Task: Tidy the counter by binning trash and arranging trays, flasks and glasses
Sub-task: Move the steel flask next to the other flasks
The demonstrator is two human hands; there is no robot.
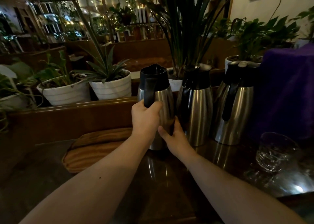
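Note:
Three steel flasks with black tops stand in a row on the dark counter (169, 189). My left hand (144, 120) is closed around the black handle of the leftmost flask (165, 96). My right hand (175, 139) presses against that flask's lower right side, between it and the middle flask (198, 108). The right flask (237, 108) stands apart, untouched. A wooden tray (95, 149) lies to the left of the held flask. A clear cut glass (275, 152) sits at the right.
White plant pots (110, 88) line a wooden ledge behind the counter. A purple cloth-covered object (288, 91) rises at the far right, behind the glass. A raised wooden rail (68, 111) borders the counter's far side.

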